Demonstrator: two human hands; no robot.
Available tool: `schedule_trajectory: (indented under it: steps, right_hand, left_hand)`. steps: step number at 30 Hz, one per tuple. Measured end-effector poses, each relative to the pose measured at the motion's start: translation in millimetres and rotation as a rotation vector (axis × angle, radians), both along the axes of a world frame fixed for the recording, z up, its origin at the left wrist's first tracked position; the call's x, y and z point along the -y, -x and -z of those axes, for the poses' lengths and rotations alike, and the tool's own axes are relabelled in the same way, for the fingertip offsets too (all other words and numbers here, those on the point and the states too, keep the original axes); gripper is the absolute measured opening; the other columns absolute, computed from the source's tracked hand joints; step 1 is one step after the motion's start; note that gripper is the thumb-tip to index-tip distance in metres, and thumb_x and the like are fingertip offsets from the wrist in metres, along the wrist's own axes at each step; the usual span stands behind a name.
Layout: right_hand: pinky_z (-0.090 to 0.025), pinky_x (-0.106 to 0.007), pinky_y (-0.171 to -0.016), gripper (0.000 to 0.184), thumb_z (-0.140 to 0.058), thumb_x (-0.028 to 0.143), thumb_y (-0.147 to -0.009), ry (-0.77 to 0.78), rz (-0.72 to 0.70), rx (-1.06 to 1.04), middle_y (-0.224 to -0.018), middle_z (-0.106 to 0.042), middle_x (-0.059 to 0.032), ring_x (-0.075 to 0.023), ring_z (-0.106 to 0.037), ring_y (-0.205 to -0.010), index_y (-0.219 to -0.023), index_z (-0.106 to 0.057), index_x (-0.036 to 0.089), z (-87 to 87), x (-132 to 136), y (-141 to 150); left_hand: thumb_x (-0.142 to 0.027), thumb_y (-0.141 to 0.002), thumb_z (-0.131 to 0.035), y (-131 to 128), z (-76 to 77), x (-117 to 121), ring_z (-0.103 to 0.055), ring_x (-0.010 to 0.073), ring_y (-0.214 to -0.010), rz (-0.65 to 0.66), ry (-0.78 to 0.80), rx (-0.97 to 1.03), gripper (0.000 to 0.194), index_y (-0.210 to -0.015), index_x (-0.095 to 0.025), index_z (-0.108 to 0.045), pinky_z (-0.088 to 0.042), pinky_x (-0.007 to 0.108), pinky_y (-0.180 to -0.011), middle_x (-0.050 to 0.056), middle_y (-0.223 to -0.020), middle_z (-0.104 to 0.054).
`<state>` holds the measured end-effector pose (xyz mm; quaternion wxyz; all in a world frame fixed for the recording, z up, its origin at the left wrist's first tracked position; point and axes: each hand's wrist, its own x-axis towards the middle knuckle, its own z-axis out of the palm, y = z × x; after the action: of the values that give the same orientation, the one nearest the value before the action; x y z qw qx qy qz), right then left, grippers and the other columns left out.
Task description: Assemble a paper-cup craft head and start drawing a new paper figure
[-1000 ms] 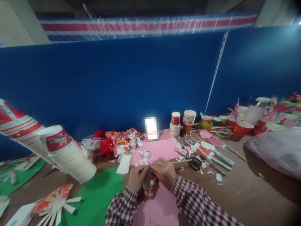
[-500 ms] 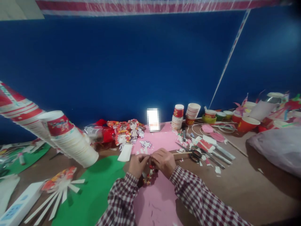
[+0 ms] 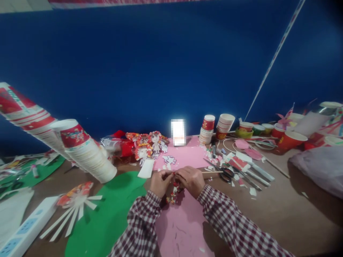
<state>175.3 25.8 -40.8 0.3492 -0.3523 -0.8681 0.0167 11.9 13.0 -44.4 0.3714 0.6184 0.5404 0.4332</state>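
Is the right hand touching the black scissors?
Apart. The head view shows a gap between the right hand and the black scissors, with a thin stick crossing it.

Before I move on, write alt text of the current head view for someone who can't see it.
Left hand and right hand hold a small colourful item over pink paper, amid green paper, scissors, cut-out figures and stacked cups, before a blue panel.

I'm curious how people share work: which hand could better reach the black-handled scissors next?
Right, probably: the right hand is nearer the scissors; the left hand is farther off, beyond it.
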Motion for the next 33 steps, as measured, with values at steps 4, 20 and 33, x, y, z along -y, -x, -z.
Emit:
schedule_trajectory:
  steps: [4,20,33]
  right_hand:
    - [-0.040,-0.026,-0.073,0.016,-0.044,0.022,-0.086,0.003,-0.036,-0.007,-0.085,-0.062,-0.0040,-0.0134,-0.053,-0.078,-0.089,-0.060,0.018,-1.3,-0.7,-0.8]
    - [-0.041,-0.027,-0.071,0.017,-0.045,0.022,-0.086,-0.025,-0.014,-0.013,-0.082,-0.061,-0.0053,-0.0150,-0.051,-0.077,-0.087,-0.061,0.017,0.1,-1.8,1.6]
    - [-0.040,-0.027,-0.070,0.015,-0.045,0.021,-0.086,-0.059,-0.006,0.003,-0.082,-0.061,-0.0034,-0.0139,-0.052,-0.076,-0.083,-0.060,0.018,-1.8,0.5,2.5]
  left_hand:
    - [-0.028,-0.071,-0.054,1.2,0.1,-0.5,-0.062,0.0173,-0.072,-0.017,0.018,-0.027,0.023,-0.082,-0.012,-0.066,-0.049,0.028,-0.067,0.007,-0.078,-0.068]
    - [-0.031,-0.072,-0.055,2.5,-2.4,-0.8,-0.062,0.0184,-0.078,0.024,0.015,-0.023,0.027,-0.086,-0.012,-0.067,-0.048,0.030,-0.074,0.008,-0.083,-0.068]
    - [-0.031,-0.073,-0.055,4.5,3.9,-4.3,-0.062,0.0193,-0.083,0.002,0.034,0.020,0.032,-0.096,-0.012,-0.064,-0.049,0.031,-0.076,0.008,-0.091,-0.068]
